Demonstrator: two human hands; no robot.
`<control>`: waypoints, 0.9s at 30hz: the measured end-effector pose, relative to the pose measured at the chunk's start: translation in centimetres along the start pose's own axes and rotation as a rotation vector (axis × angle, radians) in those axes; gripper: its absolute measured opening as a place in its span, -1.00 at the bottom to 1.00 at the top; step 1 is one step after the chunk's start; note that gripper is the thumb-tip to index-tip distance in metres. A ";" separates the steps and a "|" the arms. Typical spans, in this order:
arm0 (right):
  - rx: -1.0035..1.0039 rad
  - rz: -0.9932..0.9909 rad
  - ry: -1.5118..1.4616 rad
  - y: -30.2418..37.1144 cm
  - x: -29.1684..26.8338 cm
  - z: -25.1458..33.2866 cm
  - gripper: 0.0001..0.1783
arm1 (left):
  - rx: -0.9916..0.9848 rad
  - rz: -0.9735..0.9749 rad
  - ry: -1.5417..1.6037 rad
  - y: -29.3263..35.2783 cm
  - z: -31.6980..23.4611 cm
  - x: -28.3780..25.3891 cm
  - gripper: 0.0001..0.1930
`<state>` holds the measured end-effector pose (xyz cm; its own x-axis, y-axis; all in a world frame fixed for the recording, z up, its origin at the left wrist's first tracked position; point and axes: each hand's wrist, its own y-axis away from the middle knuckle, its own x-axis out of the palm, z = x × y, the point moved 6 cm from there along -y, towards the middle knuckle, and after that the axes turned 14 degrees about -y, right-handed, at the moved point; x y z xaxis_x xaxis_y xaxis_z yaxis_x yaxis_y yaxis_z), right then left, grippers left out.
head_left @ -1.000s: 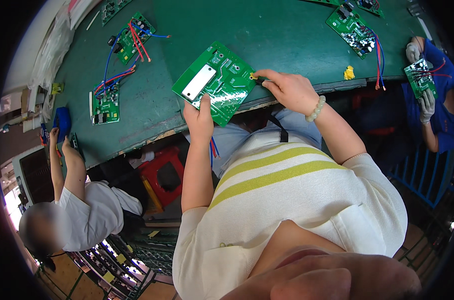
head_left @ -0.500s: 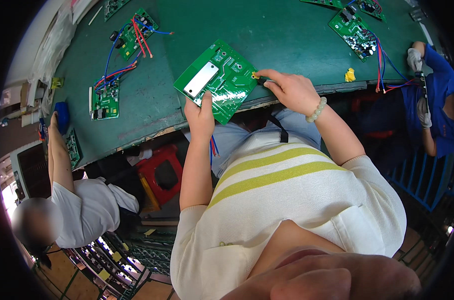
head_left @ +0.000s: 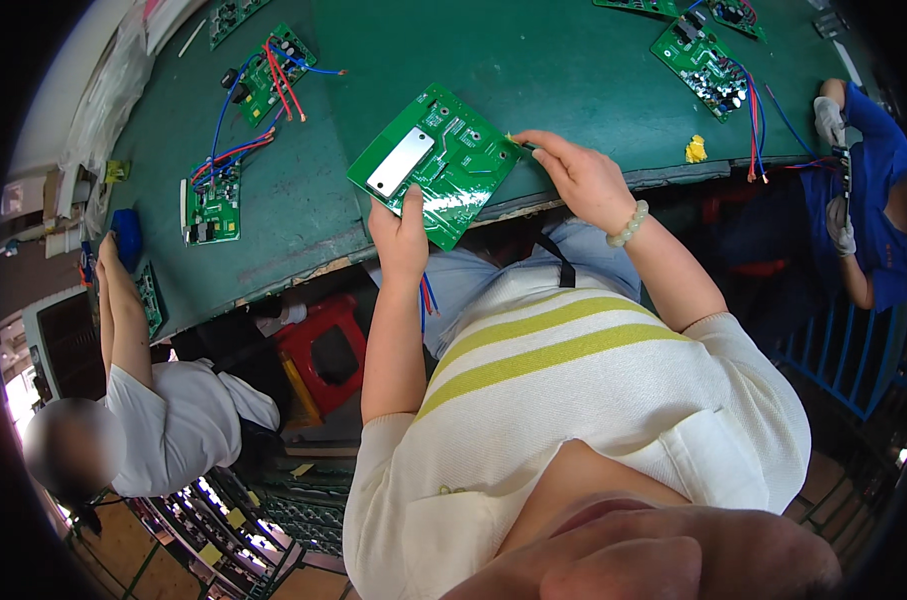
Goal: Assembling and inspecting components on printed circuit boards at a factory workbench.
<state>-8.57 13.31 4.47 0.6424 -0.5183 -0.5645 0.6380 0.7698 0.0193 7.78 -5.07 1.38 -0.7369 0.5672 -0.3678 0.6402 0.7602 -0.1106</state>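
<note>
My left hand [head_left: 401,238] grips a green circuit board [head_left: 478,180] by its near left edge, thumb on top. The board is tilted above the table edge, and a silver metal plate [head_left: 400,162] lies on its upturned face. Red and blue wires [head_left: 430,296] hang below it beside my left forearm. At the board's right corner, my right hand [head_left: 585,185] pinches a small dark tool [head_left: 525,147] with a yellow tip. That tip is at the corner; whether it touches the board I cannot tell.
Wired circuit boards [head_left: 213,205] lie to the left on the green table [head_left: 553,60], with another board [head_left: 701,70] at the far right. A crumpled yellow piece [head_left: 695,149] sits right of my hand. Co-workers flank me: one in a white shirt [head_left: 178,430], one in blue [head_left: 885,190].
My right hand and the small tool have shifted slightly up along the board's right corner. The board has barely moved in my left hand.
</note>
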 end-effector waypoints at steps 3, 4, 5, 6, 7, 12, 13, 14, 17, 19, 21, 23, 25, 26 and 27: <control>0.056 -0.059 -0.122 0.8 -1.4 -1.0 -0.68 | 0.018 0.016 -0.007 -0.1 0.5 0.2 -0.68; -0.009 -0.155 -0.054 1.5 -2.6 -1.3 -0.68 | -0.011 0.011 0.021 -0.1 0.9 0.2 -0.68; -0.072 -0.248 0.019 2.3 -3.8 -1.6 -0.68 | -0.043 0.006 0.050 0.0 1.3 0.1 -0.68; -0.078 -0.311 0.077 3.0 -5.1 -2.3 -0.68 | -0.047 0.009 0.059 0.1 1.5 0.0 -0.68; -0.066 -0.337 0.089 3.8 -6.5 -2.9 -0.68 | -0.050 0.011 0.066 0.2 1.5 -0.3 -0.68; 0.242 -0.530 0.604 8.3 -13.2 -6.0 -0.65 | -0.335 0.109 0.295 0.2 0.4 -0.1 -0.65; 0.291 -0.541 0.652 8.9 -13.8 -6.7 -0.65 | -0.283 0.092 0.281 -0.2 -0.1 -0.6 -0.63; 0.293 -0.551 0.654 9.4 -14.0 -7.3 -0.65 | -0.189 0.078 0.254 -0.4 -1.3 -1.0 -0.61; 0.377 -0.452 0.748 9.9 -14.0 -9.6 -0.68 | 0.179 0.035 -0.030 -1.3 -7.3 -2.2 -0.49; 0.355 -0.430 0.587 10.1 -14.4 -10.4 -0.70 | 0.524 -0.023 -0.504 -1.4 -12.3 -2.6 -0.40; 0.372 -0.379 0.503 10.1 -15.0 -10.7 -0.66 | 0.697 -0.001 -0.710 -1.4 -14.9 -1.9 -0.31; 0.420 -0.270 0.348 10.2 -15.2 -11.2 -0.58 | 0.895 0.106 -1.003 -1.5 -15.3 0.3 -0.17; 0.386 -0.222 0.261 10.0 -15.1 -10.3 -0.43 | 1.134 0.138 -1.067 -1.5 -15.0 2.8 -0.31; 0.395 -0.196 0.245 10.0 -14.9 -9.2 -0.36 | 1.146 0.197 -1.059 -1.4 -14.3 3.7 -0.36; 0.404 -0.169 0.230 9.8 -14.5 -8.3 -0.29 | 1.156 0.256 -1.049 -1.3 -13.6 4.4 -0.41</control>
<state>-15.18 31.53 5.99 0.4342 -0.4927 -0.7541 0.8681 0.4524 0.2043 0.72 0.75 12.41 -0.4302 -0.1980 -0.8808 0.8929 -0.2370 -0.3828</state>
